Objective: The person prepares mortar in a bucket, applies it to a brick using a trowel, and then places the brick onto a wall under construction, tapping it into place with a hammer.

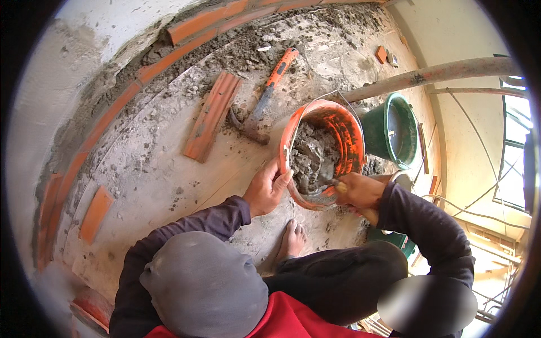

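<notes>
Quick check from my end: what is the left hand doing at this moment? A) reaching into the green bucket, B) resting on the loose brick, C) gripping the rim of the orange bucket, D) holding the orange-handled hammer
C: the left hand grips the near rim of the orange bucket of mortar, while the right hand works a tool inside it.

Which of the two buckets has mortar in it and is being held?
The orange bucket: grey mortar fills it, and the left hand grips its rim. The green bucket behind it stands untouched.
</notes>
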Available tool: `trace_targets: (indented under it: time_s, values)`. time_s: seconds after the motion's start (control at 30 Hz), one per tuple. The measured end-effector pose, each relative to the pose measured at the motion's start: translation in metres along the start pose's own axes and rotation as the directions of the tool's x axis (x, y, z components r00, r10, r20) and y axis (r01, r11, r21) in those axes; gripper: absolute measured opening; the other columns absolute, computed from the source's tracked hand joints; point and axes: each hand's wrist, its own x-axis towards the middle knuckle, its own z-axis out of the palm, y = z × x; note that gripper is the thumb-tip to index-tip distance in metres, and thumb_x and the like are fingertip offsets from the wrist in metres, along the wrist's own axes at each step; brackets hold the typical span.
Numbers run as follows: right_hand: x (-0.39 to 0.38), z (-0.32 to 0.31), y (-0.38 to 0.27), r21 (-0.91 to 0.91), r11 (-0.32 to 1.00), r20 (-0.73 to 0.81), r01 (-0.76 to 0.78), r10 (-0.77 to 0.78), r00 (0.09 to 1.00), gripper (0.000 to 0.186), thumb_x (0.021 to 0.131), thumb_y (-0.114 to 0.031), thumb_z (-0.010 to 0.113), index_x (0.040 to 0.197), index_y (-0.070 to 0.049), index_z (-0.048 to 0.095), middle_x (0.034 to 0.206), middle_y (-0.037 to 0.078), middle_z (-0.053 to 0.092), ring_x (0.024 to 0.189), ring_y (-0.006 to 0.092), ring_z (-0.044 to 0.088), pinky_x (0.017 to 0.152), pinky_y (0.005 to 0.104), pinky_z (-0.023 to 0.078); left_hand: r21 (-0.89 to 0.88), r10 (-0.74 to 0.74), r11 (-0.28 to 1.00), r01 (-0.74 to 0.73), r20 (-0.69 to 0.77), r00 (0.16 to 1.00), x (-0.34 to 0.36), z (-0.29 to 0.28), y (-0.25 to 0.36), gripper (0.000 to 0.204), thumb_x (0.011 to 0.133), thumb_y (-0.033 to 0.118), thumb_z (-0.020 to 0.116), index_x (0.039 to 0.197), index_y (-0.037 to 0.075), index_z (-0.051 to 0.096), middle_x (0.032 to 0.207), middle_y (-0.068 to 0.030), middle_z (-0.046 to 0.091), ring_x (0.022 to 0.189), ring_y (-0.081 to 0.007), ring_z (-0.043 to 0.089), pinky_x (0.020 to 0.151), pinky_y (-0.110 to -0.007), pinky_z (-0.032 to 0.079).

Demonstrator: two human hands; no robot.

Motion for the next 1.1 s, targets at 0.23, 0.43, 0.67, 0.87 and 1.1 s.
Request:
trace_targets:
  time_s: [0.23,0.43,0.67,0.87,1.1]
  values:
    - [0.012,0.022,0.026,0.902,0.305,0.384,-0.306,-0.240,0.892,0.008,0.091,-0.011,0.054,0.096,-0.007,0.049,0.066,0.001,0.047,0.047,0.0109,0.046,0.041,0.0281,0.041,-0.021,-0.052,0.998,0.053,0.038,0.998,0.000,0.000,0.004,0.030,0.102,0.033,0.050,0.103,0.003,0.052,0.082,-0.0043,0.053,0.073,-0.0130,0.049,0.068,-0.029,0.044]
    - [0.001,0.027,0.073,0.950,0.001,0.262,-0.311,-0.544,0.797,0.025,0.090,-0.027,0.053,0.105,-0.007,0.048,0.065,0.008,0.050,0.045,0.0187,0.048,0.040,0.0347,0.042,0.108,-0.031,0.994,0.028,0.033,0.999,0.001,-0.007,0.004,0.032,0.102,0.035,0.051,0.102,0.003,0.053,0.079,-0.0057,0.053,0.071,-0.0130,0.050,0.066,-0.031,0.044]
    - [-0.055,0.000,0.105,0.964,0.046,0.242,-0.261,-0.556,0.795,0.033,0.093,-0.030,0.051,0.104,0.000,0.043,0.060,0.012,0.050,0.037,0.0203,0.048,0.032,0.0324,0.041,0.038,-0.054,0.998,0.053,0.048,0.997,0.003,-0.005,0.006,0.030,0.102,0.034,0.051,0.099,0.004,0.052,0.078,0.0029,0.047,0.071,-0.0062,0.042,0.065,-0.024,0.041]
    - [-0.122,-0.041,0.048,0.498,0.857,-0.006,0.134,-0.151,0.989,0.023,0.085,-0.017,0.052,0.096,0.003,0.053,0.064,0.012,0.054,0.052,0.0228,0.057,0.045,0.0324,0.047,0.051,-0.050,0.998,0.049,0.034,0.998,0.003,-0.002,-0.003,0.031,0.102,0.035,0.050,0.100,0.003,0.053,0.079,0.0036,0.046,0.071,-0.0052,0.042,0.063,-0.024,0.040]
    - [-0.022,0.012,0.023,-0.800,0.598,-0.300,-0.044,-0.335,0.893,0.016,0.088,-0.008,0.048,0.090,0.002,0.059,0.081,0.018,0.068,0.076,0.0325,0.069,0.067,0.0433,0.056,0.051,0.033,0.998,-0.032,-0.012,0.999,0.007,0.008,-0.001,0.031,0.101,0.035,0.052,0.097,0.005,0.055,0.074,-0.0033,0.054,0.066,-0.0116,0.050,0.063,-0.030,0.044]
